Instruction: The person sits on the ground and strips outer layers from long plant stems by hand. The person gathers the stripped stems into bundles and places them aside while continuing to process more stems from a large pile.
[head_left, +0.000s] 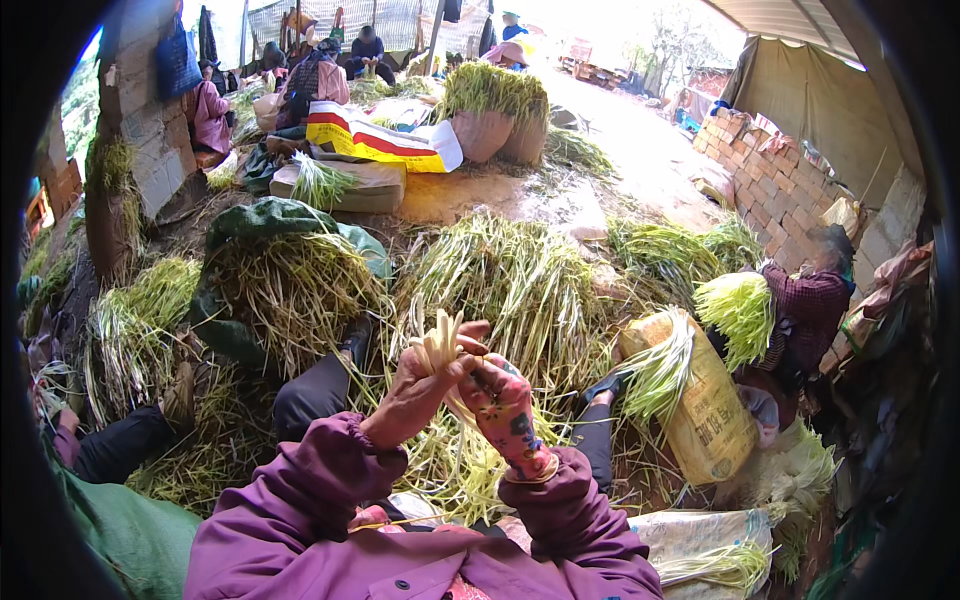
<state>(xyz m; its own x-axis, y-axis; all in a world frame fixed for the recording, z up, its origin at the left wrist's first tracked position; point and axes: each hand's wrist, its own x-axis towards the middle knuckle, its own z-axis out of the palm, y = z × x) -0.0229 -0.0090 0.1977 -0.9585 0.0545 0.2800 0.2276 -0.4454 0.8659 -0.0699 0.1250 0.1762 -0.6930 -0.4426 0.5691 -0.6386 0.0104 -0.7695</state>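
My bare left hand is closed around a small bundle of pale plant stalks, whose cut ends point up and away from me. Against it is my right hand in a floral glove, its fingertips pinching at the bundle's side; a thin strand seems to lie between the fingers, though its ends are hidden. Below the hands, loose yellow-green stalks lie between my legs. Just beyond them spreads a large heap of long green stalks.
A stuffed yellow sack with stalks on top stands at right, near a seated co-worker holding a green bundle. A green sack with stalks lies left of centre. A pale sack lies lower right. Other people sit farther back.
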